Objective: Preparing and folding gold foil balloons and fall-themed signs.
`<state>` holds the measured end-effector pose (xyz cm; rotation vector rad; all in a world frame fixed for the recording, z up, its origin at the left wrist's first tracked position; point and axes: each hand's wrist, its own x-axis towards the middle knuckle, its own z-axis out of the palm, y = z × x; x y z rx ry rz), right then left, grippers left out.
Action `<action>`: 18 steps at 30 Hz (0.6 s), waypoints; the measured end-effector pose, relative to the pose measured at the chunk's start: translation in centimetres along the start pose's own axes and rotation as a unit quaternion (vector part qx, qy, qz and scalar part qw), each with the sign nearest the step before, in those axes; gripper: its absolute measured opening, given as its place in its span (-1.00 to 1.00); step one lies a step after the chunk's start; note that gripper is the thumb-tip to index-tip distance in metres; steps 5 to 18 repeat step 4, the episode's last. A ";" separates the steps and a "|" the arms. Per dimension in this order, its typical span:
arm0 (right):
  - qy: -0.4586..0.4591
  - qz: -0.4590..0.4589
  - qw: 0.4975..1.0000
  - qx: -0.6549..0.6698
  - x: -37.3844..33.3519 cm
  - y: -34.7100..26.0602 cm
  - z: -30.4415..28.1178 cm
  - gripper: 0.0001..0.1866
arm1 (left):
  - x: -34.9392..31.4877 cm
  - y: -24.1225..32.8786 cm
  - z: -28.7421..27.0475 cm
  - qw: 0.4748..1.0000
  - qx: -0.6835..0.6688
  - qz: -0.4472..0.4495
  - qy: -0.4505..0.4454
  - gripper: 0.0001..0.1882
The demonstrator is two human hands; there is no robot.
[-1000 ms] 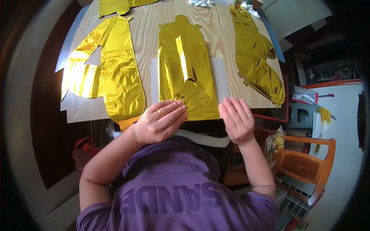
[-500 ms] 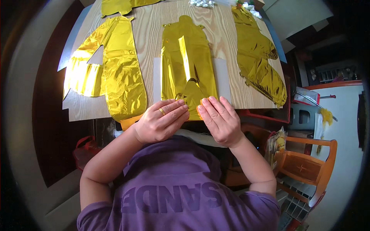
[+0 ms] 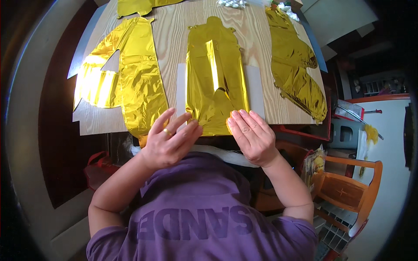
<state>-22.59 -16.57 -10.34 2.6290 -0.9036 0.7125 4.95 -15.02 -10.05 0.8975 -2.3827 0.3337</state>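
Observation:
A flat gold foil balloon [image 3: 235,74] lies lengthwise on a white sheet [image 3: 257,87] in front of me, its near end at the table's front edge. My right hand [image 3: 254,138] is closed on its near right corner, fingers pressed together over the foil and the thumb hidden beneath. At the near left corner is my left hand [image 3: 167,141], a ring on one finger, its fingers spread and slightly bent. Whether its fingertips touch the foil I cannot tell. A crease and a bright reflection run down the middle of the balloon.
More flat gold foil balloons lie around: one at the left [image 3: 141,78], one at the right [image 3: 291,56] and one at the far left edge [image 3: 139,6]. Small white pieces in clear plastic [image 3: 231,3] sit at the back. A wooden chair [image 3: 348,191] stands at the right.
My left hand has drawn back to the left and its fingers have spread apart. My right hand stays at the balloon's near right corner. The view has shifted slightly.

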 end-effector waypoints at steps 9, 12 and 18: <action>0.001 0.007 1.000 0.010 0.1 -0.1 0.1 -0.72 | -0.6 0.4 -0.5 1.000 0.000 -0.031 0.004 -0.78; 0.001 0.007 1.000 0.010 0.1 -0.1 0.1 -0.72 | -0.6 0.4 -0.5 1.000 0.000 -0.031 0.004 -0.78; 0.001 0.007 1.000 0.010 0.1 -0.1 0.1 -0.72 | -0.6 0.4 -0.5 1.000 0.000 -0.031 0.004 -0.78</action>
